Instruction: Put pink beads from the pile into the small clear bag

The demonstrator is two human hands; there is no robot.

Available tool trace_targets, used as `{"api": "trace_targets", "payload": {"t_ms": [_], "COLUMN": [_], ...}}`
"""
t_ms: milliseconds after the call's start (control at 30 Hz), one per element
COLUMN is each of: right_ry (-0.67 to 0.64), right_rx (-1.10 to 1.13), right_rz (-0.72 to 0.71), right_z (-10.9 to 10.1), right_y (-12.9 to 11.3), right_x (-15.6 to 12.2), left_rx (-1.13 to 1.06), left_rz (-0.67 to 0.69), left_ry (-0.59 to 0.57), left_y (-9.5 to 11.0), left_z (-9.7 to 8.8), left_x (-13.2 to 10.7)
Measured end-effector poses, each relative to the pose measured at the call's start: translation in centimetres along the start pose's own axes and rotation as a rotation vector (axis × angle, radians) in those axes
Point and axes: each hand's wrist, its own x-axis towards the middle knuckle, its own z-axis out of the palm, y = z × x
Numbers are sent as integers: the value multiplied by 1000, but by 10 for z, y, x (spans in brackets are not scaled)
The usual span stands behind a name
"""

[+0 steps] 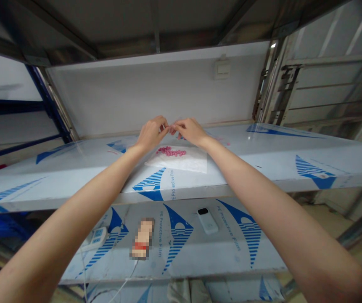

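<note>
Both hands are raised over the upper shelf, their fingertips nearly meeting. My left hand [151,134] is closed in a pinch, thumb against the fingers. Opposite it, my right hand [191,131] pinches too. What lies between the fingertips is too small and blurred to name; something faintly see-through shows near them. Just below the hands, a cluster of small pink beads [172,152] lies on or in a thin whitish sheet or bag [194,162]; I cannot tell which.
The upper shelf [247,155] has printed protective film. On the lower shelf [193,256] lie a white handheld device [208,221], a pixelated object [142,238] with a white cable, and a white power strip [97,239]. A wall switch [222,69] is behind.
</note>
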Motion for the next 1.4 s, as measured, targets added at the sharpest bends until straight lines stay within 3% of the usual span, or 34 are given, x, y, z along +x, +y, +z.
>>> {"api": "trace_targets", "payload": {"t_ms": [167, 333, 567, 633, 733, 900, 967, 1100, 1267, 1400], "right_ry": [-3, 10, 19, 54, 132, 165, 159, 128, 74, 115], "right_rx": [48, 112, 124, 111, 48, 211, 360, 515, 454, 373], "right_rz": [19, 17, 66, 76, 63, 58, 97, 113, 104, 109], "right_z": [2, 4, 4, 4, 3, 0, 0, -1, 1, 5], "right_y": [-2, 2, -2, -3, -2, -1, -2, -5, -3, 5], "right_x": [2, 5, 3, 2, 2, 2, 2, 0, 0, 3], "left_rx": [177, 249, 204, 165, 129, 137, 142, 181, 223, 205], "left_rz": [-129, -133, -287, -227, -24, 235, 260, 260, 246, 223], "left_ry": [39, 30, 144, 159, 164, 0, -39, -8, 3, 0], "left_y": [18, 32, 20, 16, 13, 11, 10, 10, 8, 7], "left_z": [0, 2, -5, -6, -6, -2, -2, -3, 0, 3], "left_x": [-2, -4, -2, -3, -5, -6, -6, -4, -4, -5]}}
